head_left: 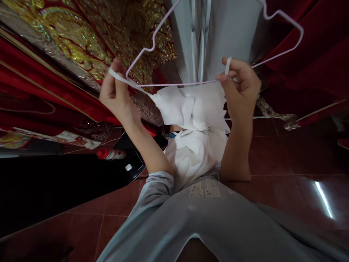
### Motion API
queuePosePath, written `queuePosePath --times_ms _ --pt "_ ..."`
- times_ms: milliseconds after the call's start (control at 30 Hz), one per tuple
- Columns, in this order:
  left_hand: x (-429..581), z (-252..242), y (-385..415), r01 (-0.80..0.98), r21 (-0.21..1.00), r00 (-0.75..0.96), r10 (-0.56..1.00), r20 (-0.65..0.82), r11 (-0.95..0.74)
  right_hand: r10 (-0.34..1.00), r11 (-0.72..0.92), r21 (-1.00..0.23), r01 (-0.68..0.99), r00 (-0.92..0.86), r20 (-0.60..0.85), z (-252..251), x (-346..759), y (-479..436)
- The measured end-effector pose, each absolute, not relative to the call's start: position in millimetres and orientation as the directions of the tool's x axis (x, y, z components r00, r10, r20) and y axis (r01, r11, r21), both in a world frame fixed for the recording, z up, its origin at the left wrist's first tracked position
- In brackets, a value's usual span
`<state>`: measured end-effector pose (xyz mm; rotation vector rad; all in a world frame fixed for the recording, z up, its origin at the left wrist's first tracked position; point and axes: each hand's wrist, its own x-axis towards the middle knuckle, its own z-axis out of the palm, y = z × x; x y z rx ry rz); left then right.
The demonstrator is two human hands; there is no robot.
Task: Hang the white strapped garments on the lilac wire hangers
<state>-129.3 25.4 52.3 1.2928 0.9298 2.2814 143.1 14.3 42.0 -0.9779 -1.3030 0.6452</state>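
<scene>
A white garment (196,123) hangs between my two raised hands by its thin straps. My left hand (114,91) is closed, pinching the left strap (128,82). My right hand (241,85) is closed too, with the right strap (228,65) looped over a finger. A thin pale wire hanger (174,84) sits just above the garment, its lower bar running between both hands and its notched shoulders rising past them. The hanger's hook is out of view at the top.
Red and gold embroidered fabrics (81,43) hang at the left, dark red cloth (313,65) at the right. A grey panel (226,32) stands behind the hanger. A black surface (54,185) with a red-capped bottle (110,154) lies lower left. The floor is red-brown tile (286,153).
</scene>
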Motion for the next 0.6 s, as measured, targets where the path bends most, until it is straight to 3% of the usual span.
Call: queuePosePath --times_ms 200,333,467,600 --pt "-123 94 30 0.06 0.844 -0.187 0.825 0.533 -0.532 0.859 0.45 -0.883 0.136 0.203 0.47 46 139 10" --pt "-121 112 38 0.21 0.787 0.085 0.813 0.576 -0.58 0.866 0.448 -0.886 0.116 0.192 0.463 46 141 10" --pt "-112 118 52 0.285 0.801 0.076 0.845 0.529 -0.527 0.849 0.481 -0.873 0.078 0.205 0.487 46 143 11" --pt "-111 112 58 0.22 0.887 -0.046 0.904 0.424 -0.405 0.854 0.478 -0.872 0.106 0.179 0.489 48 143 10"
